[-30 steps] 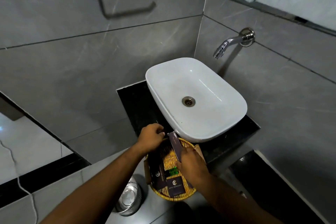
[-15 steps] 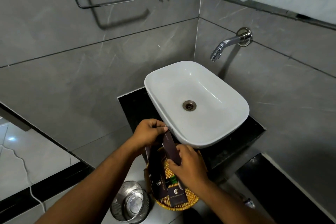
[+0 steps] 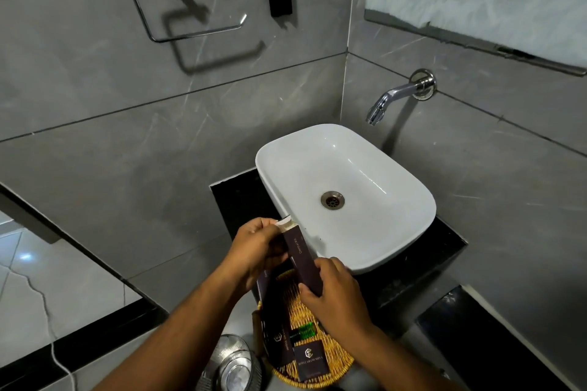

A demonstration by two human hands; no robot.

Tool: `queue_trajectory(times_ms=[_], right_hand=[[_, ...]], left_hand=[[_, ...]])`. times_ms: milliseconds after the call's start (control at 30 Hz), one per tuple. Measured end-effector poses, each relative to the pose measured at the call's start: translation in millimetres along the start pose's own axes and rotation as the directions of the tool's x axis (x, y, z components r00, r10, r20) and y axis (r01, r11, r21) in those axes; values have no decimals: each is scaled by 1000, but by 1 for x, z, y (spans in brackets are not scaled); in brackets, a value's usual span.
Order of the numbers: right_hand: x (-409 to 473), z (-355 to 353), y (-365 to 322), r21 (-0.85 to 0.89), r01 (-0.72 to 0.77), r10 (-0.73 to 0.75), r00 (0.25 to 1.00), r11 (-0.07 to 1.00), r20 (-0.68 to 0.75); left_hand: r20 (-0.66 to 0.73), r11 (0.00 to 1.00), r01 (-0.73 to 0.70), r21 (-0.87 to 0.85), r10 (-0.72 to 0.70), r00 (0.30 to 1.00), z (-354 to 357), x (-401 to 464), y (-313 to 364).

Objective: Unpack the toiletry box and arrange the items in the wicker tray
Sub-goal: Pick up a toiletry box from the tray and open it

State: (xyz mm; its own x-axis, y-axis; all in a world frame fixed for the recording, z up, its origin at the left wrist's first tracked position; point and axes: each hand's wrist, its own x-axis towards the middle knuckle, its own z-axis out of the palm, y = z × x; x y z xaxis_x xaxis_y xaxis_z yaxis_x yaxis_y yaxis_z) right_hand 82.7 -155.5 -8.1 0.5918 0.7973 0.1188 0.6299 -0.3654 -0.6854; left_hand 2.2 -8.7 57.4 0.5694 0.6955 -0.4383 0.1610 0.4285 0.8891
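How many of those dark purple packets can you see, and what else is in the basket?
Dark purple boxes: 3 (the long box held in both hands, a tall box and a small square box in the wicker tray)
Green items: 1
Total: 4

The slim box (image 3: 303, 260) reads "Dental Kit". The small box (image 3: 310, 359) bears a hexagon logo; its hotel name is too blurred to read

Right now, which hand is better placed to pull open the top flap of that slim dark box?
Left. The left hand already pinches the open white end of the slim dark box, while the right hand grips its lower end, steadying it above the wicker tray.
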Motion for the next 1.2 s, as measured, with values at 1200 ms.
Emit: queue_trajectory(times_ms=[1200], right_hand=[[62,-67,-36,659,-440,263,897,610,354]], left_hand=[[334,841,-327,431,188,924,-19,-40,-3]])
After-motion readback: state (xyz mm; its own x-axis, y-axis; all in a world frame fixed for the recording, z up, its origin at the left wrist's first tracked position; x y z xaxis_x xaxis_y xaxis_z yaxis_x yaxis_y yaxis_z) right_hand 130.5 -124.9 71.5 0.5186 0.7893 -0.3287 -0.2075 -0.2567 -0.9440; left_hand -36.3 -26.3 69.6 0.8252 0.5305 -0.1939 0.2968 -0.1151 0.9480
